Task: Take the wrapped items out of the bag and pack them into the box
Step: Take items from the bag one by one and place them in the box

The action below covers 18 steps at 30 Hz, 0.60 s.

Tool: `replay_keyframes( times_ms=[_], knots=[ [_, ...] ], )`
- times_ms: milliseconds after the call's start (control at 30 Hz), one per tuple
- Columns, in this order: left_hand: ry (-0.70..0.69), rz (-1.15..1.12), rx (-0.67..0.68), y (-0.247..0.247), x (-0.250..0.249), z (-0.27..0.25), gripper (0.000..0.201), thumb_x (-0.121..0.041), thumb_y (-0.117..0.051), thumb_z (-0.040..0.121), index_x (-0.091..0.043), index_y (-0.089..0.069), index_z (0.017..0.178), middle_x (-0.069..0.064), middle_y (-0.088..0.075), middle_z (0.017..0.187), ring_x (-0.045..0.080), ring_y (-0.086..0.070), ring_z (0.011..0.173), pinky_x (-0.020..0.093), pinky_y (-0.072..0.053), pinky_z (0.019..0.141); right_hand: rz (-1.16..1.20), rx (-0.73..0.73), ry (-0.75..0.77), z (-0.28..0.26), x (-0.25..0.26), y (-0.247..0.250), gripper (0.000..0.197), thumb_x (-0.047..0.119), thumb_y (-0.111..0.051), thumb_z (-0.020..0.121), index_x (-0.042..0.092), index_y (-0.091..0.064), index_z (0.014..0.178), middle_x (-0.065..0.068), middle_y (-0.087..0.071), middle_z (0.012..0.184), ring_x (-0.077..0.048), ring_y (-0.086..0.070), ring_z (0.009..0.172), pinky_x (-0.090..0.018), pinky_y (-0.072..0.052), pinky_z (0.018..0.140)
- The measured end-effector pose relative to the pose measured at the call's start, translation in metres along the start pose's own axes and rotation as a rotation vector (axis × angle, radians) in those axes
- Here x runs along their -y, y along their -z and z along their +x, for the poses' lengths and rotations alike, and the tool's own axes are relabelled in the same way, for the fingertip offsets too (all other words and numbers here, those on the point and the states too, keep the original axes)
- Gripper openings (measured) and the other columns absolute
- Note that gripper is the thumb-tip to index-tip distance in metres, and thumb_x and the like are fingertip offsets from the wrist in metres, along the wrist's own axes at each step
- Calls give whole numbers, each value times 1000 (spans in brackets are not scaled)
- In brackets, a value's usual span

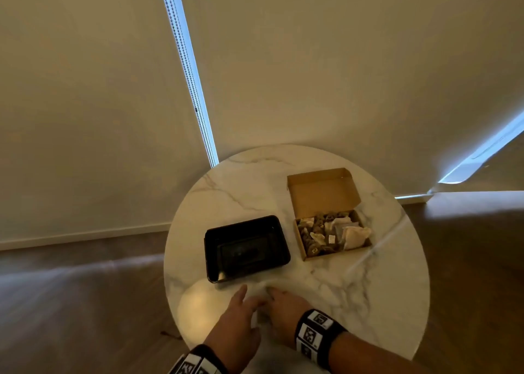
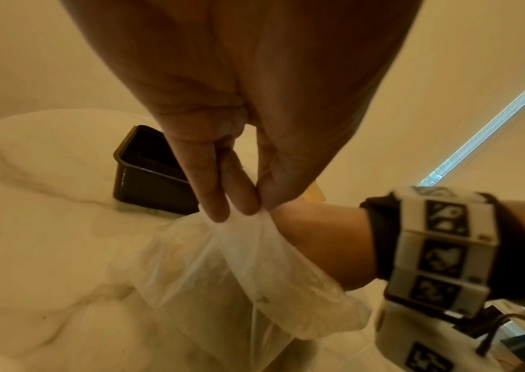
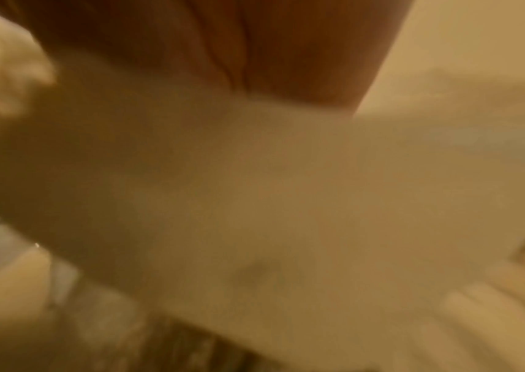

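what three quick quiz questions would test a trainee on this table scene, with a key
1. True or false: the cardboard box has its lid shut.
2. What does the left hand pinch?
3. Which sits nearer the hands: A) black tray, B) cardboard box?

Key:
1. False; the lid stands open, with wrapped items inside.
2. The clear plastic bag.
3. A
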<state>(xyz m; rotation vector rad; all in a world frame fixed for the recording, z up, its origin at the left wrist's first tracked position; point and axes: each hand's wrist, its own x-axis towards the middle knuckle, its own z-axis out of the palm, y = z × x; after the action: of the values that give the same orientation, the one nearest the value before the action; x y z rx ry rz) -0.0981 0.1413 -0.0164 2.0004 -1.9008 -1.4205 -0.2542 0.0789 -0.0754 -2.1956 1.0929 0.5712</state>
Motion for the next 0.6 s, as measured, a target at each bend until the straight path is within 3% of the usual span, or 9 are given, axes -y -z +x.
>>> replay_keyframes(
  times_ms=[100, 167, 267, 367, 500, 600],
  knots=[
    [-29, 19, 35, 1, 0, -2, 63, -9, -53, 93, -54, -37, 134, 7, -6, 172, 19, -17, 158, 24, -28, 122, -55, 32, -12, 7, -1, -5, 41, 29, -50, 103, 16, -52, 143, -15, -48, 148, -38, -49, 134, -48, -41, 112],
    [-42, 17, 47, 2, 0, -2, 59, -10, -53, 95, -54, -33, 128, 6, -7, 172, 19, -17, 158, 23, -25, 122, -40, 66, -27, 4, -2, -4, 46, 28, -56, 100, 20, -49, 145, -15, -47, 147, -38, -50, 132, -49, -42, 110],
    [-4, -15, 24, 1, 5, 2, 56, -16, -55, 98, -44, -40, 144, 3, -8, 172, 17, -13, 159, 21, -15, 122, 17, 64, -44, -4, -4, -1, 40, 23, -54, 101, 18, -52, 140, -15, -51, 143, -38, -52, 129, -47, -43, 108],
    [38, -37, -24, -2, 11, 7, 63, -24, -59, 97, -29, -37, 156, 3, -14, 171, 13, -14, 158, 18, -15, 121, 60, 47, -52, -9, -4, 2, 32, 20, -54, 99, 16, -56, 131, -14, -57, 135, -37, -58, 121, -46, -48, 102],
    [31, -52, -4, -6, 18, 9, 71, -32, -61, 86, -32, -42, 154, -3, -22, 168, 11, -22, 155, 16, -16, 120, 97, 18, -84, -10, -6, -5, 45, 23, -57, 99, 16, -43, 142, -15, -57, 135, -39, -61, 118, -47, -51, 99],
    [27, -84, 35, -6, 22, 11, 82, -45, -54, 71, -34, -44, 152, -4, -30, 164, 10, -26, 153, 14, -18, 119, 144, 3, -102, -12, -5, -7, 59, 22, -59, 99, 15, -34, 152, -15, -52, 146, -38, -56, 127, -46, -47, 107]
  ],
)
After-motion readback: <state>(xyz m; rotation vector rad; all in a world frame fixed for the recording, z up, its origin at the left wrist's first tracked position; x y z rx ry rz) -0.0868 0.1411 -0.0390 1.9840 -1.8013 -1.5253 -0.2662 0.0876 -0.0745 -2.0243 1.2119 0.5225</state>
